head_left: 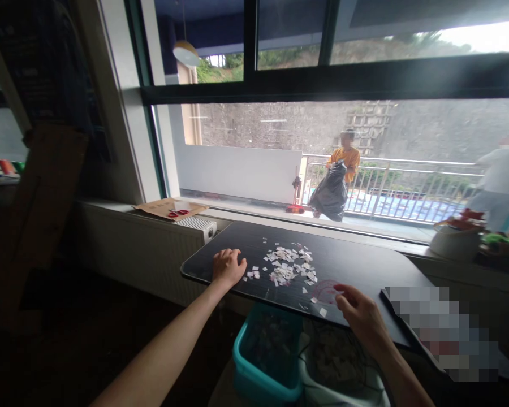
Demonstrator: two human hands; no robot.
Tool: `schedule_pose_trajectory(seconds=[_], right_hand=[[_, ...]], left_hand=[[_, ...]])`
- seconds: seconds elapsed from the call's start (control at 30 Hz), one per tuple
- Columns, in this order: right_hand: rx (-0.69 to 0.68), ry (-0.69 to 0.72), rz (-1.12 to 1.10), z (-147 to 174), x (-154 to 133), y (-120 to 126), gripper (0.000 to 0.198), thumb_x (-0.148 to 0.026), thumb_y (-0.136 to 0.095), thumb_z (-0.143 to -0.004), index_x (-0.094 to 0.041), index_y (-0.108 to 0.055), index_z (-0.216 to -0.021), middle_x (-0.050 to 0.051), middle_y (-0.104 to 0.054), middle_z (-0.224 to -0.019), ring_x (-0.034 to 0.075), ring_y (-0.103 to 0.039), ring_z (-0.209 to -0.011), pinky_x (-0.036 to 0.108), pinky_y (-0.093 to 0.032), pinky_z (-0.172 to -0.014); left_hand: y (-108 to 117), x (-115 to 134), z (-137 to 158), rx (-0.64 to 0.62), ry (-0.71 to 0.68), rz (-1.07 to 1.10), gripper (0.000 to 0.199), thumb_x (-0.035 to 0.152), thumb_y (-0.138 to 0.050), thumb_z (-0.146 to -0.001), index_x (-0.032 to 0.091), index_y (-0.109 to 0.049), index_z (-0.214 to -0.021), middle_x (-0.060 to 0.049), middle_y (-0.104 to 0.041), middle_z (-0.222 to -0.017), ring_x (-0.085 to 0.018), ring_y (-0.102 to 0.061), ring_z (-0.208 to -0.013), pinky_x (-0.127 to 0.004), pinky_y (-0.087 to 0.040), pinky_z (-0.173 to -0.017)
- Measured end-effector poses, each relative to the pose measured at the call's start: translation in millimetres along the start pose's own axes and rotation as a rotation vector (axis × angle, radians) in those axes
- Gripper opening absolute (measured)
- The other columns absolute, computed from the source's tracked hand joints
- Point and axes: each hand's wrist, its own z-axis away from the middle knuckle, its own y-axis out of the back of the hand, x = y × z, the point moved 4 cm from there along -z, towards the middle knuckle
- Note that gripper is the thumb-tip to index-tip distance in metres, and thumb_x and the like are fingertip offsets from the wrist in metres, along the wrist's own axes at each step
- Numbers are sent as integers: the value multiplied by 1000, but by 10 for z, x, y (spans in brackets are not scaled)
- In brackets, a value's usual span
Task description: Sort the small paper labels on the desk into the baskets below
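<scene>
Dozens of loose scraps [284, 274] near a table's [365, 260] front edge

Small and pale, the scraps lie heaped at the middle of the black table, with a few strays around them. The left hand [228, 268] rests at the table's left front, fingers slightly spread and seemingly holding nothing, just beside a small cluster. The right hand [361, 311] is curled near the front edge, thumb and forefinger close together; at this angle I cannot tell whether it holds a scrap.

Pieces this light would likely scatter if a palm or forearm brushed across them. One stray [323, 312] left of the right hand lies almost at the edge, so a careless nudge could tip it over. Below stand a turquoise tub [238, 350] and a paler tub [318, 393], their contents dim; a falling scrap might land in either. A draught could also stir the heap, should the window [305, 85] be ajar.
</scene>
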Motion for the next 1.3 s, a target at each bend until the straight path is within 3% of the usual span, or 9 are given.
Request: schedule_pose_trajectory(seconds=[0.2, 0.3, 0.43, 0.6, 0.8, 1.0, 1.17, 1.3], right_hand=[[25, 35, -104, -77, -163, -188, 37, -42, -54, -68, -17, -72, -89, 1, -64, -56, 16, -57, -50, 25, -43, -48], [0, 6, -20, -88, -23, -111, 34, -40, -55, -66, -18, -72, -84, -1, -61, -51, 16, -57, -50, 25, -41, -47], [13, -53, 1, -76, 79, 37, 38, -42, -54, -67, -17, -70, -92, 1, -65, -61, 16, -58, -50, 25, -44, -50], [37, -1, -47, -79, -32, -17, 36, -41, -53, -70, -18, -71, -91, 1, -65, -60, 16, -59, -52, 26, -44, -52], [54, -28, 14, -54, 58, 59, 33, -40, -54, -68, -19, -72, -87, 0, -64, -56, 17, -59, -50, 26, -42, -49], [3, 60, 99, -67, -59, -102, 34, -39, -49, -74, -20, -69, -94, 2, -69, -67, 19, -63, -63, 28, -44, -59], [47, 9, 310, 59, 20, 147, 30, -39, -49, -75, -24, -67, -94, 1, -68, -68, 20, -63, -65, 29, -42, -60], [56, 10, 324, 122, 20, 285, 30, -37, -48, -76, -24, -66, -96, 1, -70, -74, 20, -65, -69, 29, -43, -63]], left_hand=[[10, -2, 6, 19, -2, 22, 22, 32, -50, -79, 19, -63, -92, -10, -65, -94, -28, -56, -96, -41, -38, -86], [-1, -6, 6, 17, -4, 30, 22, 32, -50, -80, 20, -63, -92, -9, -66, -94, -28, -56, -96, -41, -38, -86], [3, 1, 2, 17, -8, 7, 24, 33, -50, -79, 19, -63, -93, -9, -66, -95, -28, -56, -96, -41, -38, -85], [19, 4, 1, 35, -1, 3, 23, 32, -50, -79, 18, -63, -92, -10, -66, -92, -28, -56, -94, -42, -38, -86], [10, 7, -1, 24, -2, 9, 23, 33, -50, -79, 20, -63, -92, -9, -66, -93, -28, -55, -97, -41, -37, -86], [4, -3, 0, 42, 3, -5, 23, 32, -49, -79, 19, -63, -92, -9, -66, -92, -27, -56, -95, -40, -37, -86], [1, 3, 3, 31, 0, 8, 23, 33, -50, -79, 19, -63, -93, -9, -66, -93, -27, -55, -97, -40, -37, -86], [4, 0, 3, 43, -5, 10, 24, 32, -50, -78, 18, -63, -92, -10, -65, -92, -28, -55, -96, -41, -37, -86]])
